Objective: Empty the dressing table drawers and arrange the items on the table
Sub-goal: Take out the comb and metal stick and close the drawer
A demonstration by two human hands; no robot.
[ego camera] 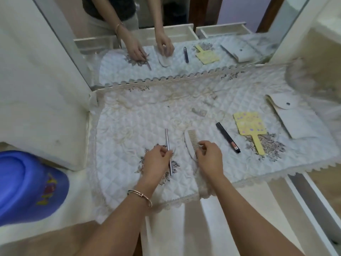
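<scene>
Hands meet on the quilted table cover (pixel 129 117): the left hand (pixel 156 157) pinches a slim silver stick (pixel 168 145), and the right hand (pixel 208 156) curls its fingers round a white comb (pixel 191 143). To their right lie a black tube (pixel 227 137), a yellow hand mirror (pixel 250 126) and a white pouch (pixel 293 119).

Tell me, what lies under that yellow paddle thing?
The yellow paddle lies on the quilted cloth, its handle over dark embroidery. The cloth directly beneath it is covered.
</scene>
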